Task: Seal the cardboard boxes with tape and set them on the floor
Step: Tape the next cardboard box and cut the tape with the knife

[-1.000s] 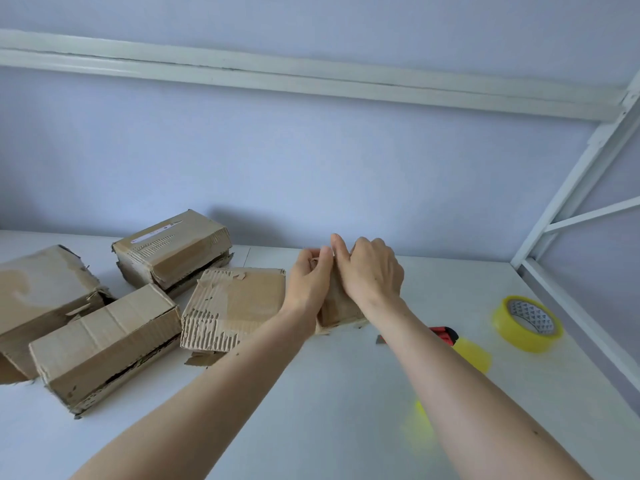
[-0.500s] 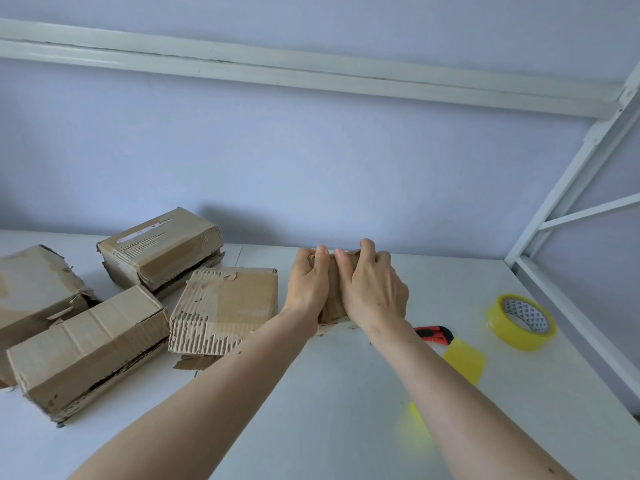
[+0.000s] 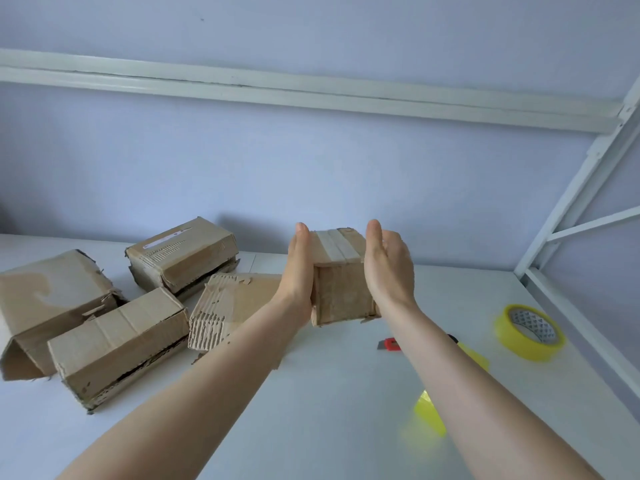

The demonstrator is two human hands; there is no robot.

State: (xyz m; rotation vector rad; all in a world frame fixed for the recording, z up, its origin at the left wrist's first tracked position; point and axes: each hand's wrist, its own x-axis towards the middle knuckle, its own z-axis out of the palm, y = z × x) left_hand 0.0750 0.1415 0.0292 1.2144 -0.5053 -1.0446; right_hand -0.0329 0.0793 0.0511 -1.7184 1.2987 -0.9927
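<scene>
1. A torn box (image 3: 48, 306) lies at the far left of the white table (image 3: 329, 410), its open end toward the camera.
2. Just in front of it sits a long box (image 3: 117, 344); behind that, near the wall, another box (image 3: 181, 256) with a white label.
3. A ragged box (image 3: 230, 306) with stripped corrugation lies just left of the left forearm.
4. The left hand (image 3: 299, 271), fingers straight, presses flat on the left side of the small box (image 3: 341, 282).
5. The small box is held between the palms, with tape across its top; whether it touches the table, I cannot tell.
6. The right hand (image 3: 389, 265), fingers straight, presses the box's right side.
7. A red cutter (image 3: 391, 344) lies on the table, partly behind the right forearm.
8. A yellow tape roll (image 3: 530, 332) lies flat at the right, near the white frame (image 3: 571, 202).
</scene>
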